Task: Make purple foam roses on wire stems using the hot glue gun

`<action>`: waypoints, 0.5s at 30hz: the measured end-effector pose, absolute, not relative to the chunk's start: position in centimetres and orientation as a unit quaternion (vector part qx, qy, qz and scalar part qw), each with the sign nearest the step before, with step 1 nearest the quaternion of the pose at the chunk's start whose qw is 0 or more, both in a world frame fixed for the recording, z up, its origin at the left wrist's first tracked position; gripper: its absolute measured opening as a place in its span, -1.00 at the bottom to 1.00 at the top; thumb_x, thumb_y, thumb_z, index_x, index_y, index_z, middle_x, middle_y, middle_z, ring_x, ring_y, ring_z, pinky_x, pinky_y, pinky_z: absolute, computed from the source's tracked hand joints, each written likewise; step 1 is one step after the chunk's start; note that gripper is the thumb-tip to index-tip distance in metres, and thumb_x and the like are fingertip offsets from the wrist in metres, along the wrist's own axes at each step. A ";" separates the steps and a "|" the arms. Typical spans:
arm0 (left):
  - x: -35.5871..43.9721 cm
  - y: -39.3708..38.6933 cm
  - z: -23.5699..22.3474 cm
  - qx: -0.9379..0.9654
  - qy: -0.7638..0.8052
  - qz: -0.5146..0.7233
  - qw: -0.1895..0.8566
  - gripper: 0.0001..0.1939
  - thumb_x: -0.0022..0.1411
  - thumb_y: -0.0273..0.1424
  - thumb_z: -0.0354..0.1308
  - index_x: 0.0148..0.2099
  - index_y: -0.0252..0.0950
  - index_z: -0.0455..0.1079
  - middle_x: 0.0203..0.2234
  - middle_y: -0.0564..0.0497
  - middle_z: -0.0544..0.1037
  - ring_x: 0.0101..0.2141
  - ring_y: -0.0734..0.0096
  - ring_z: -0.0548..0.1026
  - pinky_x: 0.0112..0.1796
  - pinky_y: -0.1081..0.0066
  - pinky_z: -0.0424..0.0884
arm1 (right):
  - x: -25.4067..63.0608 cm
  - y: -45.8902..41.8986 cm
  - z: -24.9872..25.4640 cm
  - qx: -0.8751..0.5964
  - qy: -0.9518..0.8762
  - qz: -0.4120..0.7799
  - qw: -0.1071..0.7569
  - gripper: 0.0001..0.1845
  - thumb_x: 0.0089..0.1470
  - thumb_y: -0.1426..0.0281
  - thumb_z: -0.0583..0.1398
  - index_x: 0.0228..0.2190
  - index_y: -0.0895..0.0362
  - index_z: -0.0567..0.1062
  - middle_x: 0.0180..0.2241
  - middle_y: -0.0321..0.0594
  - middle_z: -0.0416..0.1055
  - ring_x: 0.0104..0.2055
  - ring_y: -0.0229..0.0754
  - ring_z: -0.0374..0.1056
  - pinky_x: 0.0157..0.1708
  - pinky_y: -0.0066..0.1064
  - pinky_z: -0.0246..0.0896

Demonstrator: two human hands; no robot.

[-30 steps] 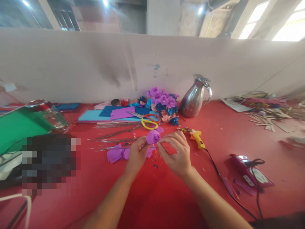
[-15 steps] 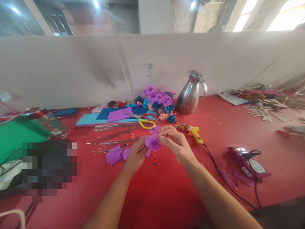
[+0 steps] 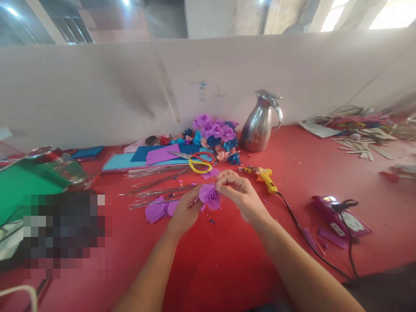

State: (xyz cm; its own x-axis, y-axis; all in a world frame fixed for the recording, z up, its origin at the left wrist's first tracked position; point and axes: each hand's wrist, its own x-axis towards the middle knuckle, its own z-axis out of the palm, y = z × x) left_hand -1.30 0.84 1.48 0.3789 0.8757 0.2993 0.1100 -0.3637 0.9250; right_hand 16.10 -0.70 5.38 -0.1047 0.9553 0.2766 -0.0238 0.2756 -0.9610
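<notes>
A purple paper flower is held above the red table between both my hands. My left hand grips it from below on the left, fingers closed. My right hand pinches its petals from the right and above. Loose purple petals lie on the table just left of my left hand, beside several thin metal wires.
A yellow glue gun with a black cord lies right of my hands. Scissors, coloured foam sheets, a heap of finished flowers and a steel jug stand behind. A purple power strip lies at right, a green sheet at left.
The flower has been turned so its open face shows toward me, and its petals look more spread. Both hands stayed at the same spot; the camera tilted slightly.
</notes>
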 end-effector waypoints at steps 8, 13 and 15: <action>-1.3 0.8 1.5 0.721 0.342 0.416 0.436 -0.75 0.26 -0.32 0.06 -0.22 -0.27 0.56 -0.21 -0.08 0.59 -0.17 0.24 0.49 -0.07 0.22 0.37 | 16.2 -0.9 5.9 -0.402 -0.612 0.441 0.519 -0.84 -0.04 0.28 0.26 -0.54 0.09 0.51 -0.29 -0.22 0.33 -0.13 -0.09 0.24 -0.06 -0.17 0.10; -1.3 0.8 1.4 0.718 0.348 0.413 0.439 -0.75 0.25 -0.29 0.08 -0.18 -0.26 0.55 -0.16 -0.10 0.58 -0.09 0.17 0.47 -0.03 0.19 0.36 | 15.9 -0.8 5.4 -0.396 -0.584 0.475 0.525 -0.83 -0.03 0.30 0.24 -0.56 0.10 0.47 -0.34 -0.23 0.35 -0.22 -0.14 0.25 -0.20 -0.26 0.16; -1.3 0.8 1.4 0.715 0.346 0.416 0.443 -0.74 0.24 -0.27 0.08 -0.17 -0.26 0.55 -0.16 -0.11 0.58 -0.09 0.17 0.47 -0.03 0.19 0.35 | 15.8 -0.7 5.3 -0.389 -0.575 0.485 0.532 -0.82 -0.02 0.29 0.23 -0.57 0.10 0.45 -0.38 -0.24 0.35 -0.27 -0.17 0.25 -0.24 -0.30 0.16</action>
State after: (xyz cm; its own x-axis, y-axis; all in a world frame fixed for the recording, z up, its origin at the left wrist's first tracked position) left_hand -1.32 0.78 1.40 0.4148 0.8630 0.2883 0.1267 -0.3685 0.9209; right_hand 15.83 -0.73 5.29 -0.1318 0.9633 0.2340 -0.0686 0.2266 -0.9716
